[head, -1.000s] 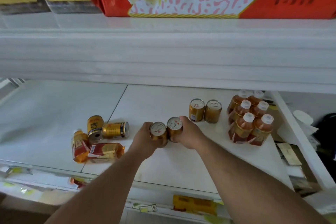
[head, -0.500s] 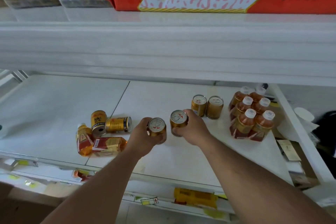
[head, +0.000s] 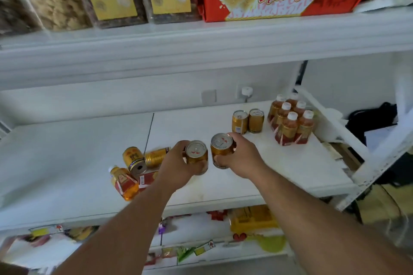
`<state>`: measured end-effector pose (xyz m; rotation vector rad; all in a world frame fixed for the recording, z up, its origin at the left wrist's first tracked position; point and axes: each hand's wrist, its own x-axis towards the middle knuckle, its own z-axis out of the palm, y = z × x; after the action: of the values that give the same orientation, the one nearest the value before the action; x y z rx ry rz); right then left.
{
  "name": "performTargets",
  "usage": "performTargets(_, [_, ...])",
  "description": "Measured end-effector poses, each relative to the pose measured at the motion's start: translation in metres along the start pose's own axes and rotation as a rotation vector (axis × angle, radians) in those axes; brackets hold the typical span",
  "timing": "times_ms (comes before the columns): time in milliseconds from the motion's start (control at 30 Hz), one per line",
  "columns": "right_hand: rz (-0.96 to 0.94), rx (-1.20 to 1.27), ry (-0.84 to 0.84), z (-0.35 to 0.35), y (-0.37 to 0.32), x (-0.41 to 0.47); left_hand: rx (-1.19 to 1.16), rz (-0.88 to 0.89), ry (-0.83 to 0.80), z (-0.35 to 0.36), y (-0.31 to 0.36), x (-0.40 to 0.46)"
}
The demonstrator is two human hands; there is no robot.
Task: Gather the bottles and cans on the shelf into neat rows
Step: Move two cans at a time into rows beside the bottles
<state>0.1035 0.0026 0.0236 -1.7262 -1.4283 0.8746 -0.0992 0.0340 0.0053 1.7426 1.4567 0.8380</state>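
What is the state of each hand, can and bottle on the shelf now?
Left hand: shut on left can.
Right hand: shut on right can.
Two back cans: upright, side by side.
Six bottles: upright, grouped.
Left pile: cans and bottles lying down.

Soft, even daylight fills the scene, and the white shelf (head: pixel 67 163) reads pale and slightly washed out. Shadows are faint, only a dim smudge under the left hand (head: pixel 176 163) and the right hand (head: pixel 241 156). Well below both hands the packets blur, and far above them the upper ledge smears. Straight lines bow toward the edges from the wide lens.
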Motion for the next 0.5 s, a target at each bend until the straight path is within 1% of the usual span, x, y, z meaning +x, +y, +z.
performTargets(167, [0.033,0.007,0.109,0.02,-0.022,-0.049,0.001,0.066,-0.073,-0.024,-0.008,-0.029])
performTargets(300, [0.04,-0.011,0.154,0.026,-0.035,-0.084,-0.022,0.105,-0.127,-0.035,-0.006,-0.054])
performTargets(500, [0.042,-0.016,0.192,0.024,-0.038,-0.123,-0.032,0.156,-0.106,-0.037,0.003,-0.088])
